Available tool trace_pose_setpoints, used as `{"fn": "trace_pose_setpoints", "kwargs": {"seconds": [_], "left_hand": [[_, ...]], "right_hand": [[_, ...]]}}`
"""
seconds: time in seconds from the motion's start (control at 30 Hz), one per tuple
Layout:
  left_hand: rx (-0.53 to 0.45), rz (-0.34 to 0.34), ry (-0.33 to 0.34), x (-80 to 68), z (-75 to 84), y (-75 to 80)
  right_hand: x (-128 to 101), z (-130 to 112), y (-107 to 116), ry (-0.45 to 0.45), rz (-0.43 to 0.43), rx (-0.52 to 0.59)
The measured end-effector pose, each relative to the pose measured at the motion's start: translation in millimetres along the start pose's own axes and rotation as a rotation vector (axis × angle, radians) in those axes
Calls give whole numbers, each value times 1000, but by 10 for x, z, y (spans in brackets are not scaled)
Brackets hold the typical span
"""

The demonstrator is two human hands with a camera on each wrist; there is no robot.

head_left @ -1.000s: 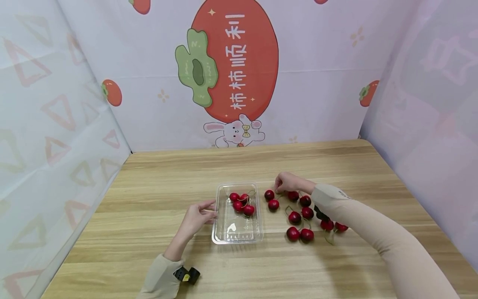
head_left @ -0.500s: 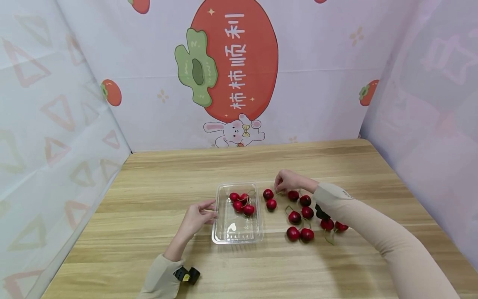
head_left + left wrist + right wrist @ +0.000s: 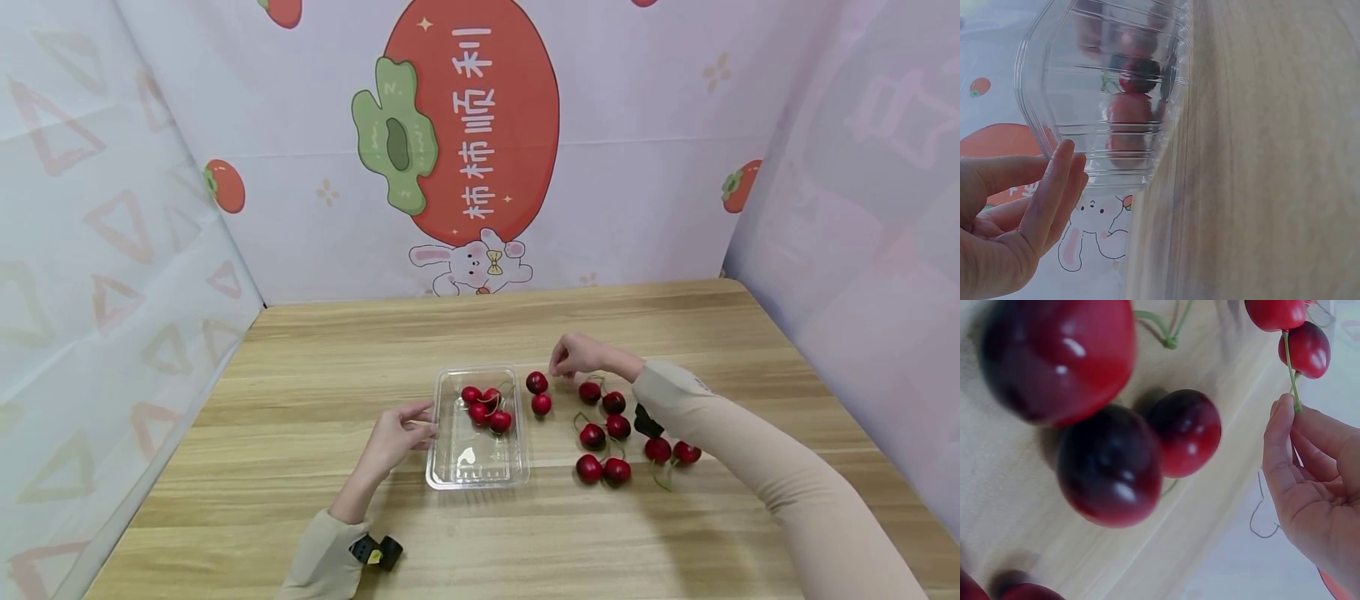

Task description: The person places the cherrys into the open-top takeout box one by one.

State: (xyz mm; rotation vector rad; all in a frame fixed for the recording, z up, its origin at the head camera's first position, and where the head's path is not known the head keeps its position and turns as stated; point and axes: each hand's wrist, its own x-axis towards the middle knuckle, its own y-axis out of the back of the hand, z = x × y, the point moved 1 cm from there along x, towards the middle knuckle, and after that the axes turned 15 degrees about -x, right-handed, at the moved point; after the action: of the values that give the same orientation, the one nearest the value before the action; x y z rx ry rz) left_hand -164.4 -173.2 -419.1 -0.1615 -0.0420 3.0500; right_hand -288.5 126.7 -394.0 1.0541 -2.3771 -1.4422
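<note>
My left hand (image 3: pixel 396 433) rests extended fingers (image 3: pixel 1054 194) against the left side of a clear plastic box (image 3: pixel 480 475). Inside the box lies a small cluster of red cherries (image 3: pixel 478 414), also visible through its wall in the left wrist view. Right of the box, my right hand (image 3: pixel 576 357) pinches the joined green stems (image 3: pixel 1292 381) of two cherries between thumb and finger. One of this pair, a dark red cherry (image 3: pixel 536 382), sits just above the other cherry (image 3: pixel 542 404) in the head view, close beside the box's right rim.
Several more stemmed cherries (image 3: pixel 592 437) lie on the wooden table (image 3: pixel 337 358) beneath and in front of the right forearm. Another pair of cherries (image 3: pixel 657 450) lies farther right, near the right sleeve (image 3: pixel 720 425). A printed cloth backdrop (image 3: pixel 637 208) rises behind the table.
My right hand has drawn slightly up and left in the head view, and the pair of cherries has shifted toward the box with it. The left hand and box stay put.
</note>
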Motion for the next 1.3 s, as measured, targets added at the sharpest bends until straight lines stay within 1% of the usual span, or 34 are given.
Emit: {"fn": "trace_pose_setpoints", "kwargs": {"seconds": [0.17,0.3,0.43,0.57,0.67,0.87,1.07,1.3], "left_hand": [[4,6,-4,0,-8,0],[-2,3,-2,-3,-2,-1],[-7,3,-3,-2,-3,1],[-10,9,0,-3,-6,1],[-9,7,0,-7,-5,1],[-12,12,-2,-20,-8,4],[-8,7,3,-5,-18,4],[-16,3,10,16,-16,5]], "right_hand": [[-10,-51,62,4,-8,42],[-12,-79,123,13,-13,50],[-11,-112,199,27,7,71],[-13,-149,275,15,29,98],[-8,-169,314,1,26,111],[16,-194,348,-34,12,129],[28,-239,368,-48,4,132],[70,-334,364,-35,11,145]]}}
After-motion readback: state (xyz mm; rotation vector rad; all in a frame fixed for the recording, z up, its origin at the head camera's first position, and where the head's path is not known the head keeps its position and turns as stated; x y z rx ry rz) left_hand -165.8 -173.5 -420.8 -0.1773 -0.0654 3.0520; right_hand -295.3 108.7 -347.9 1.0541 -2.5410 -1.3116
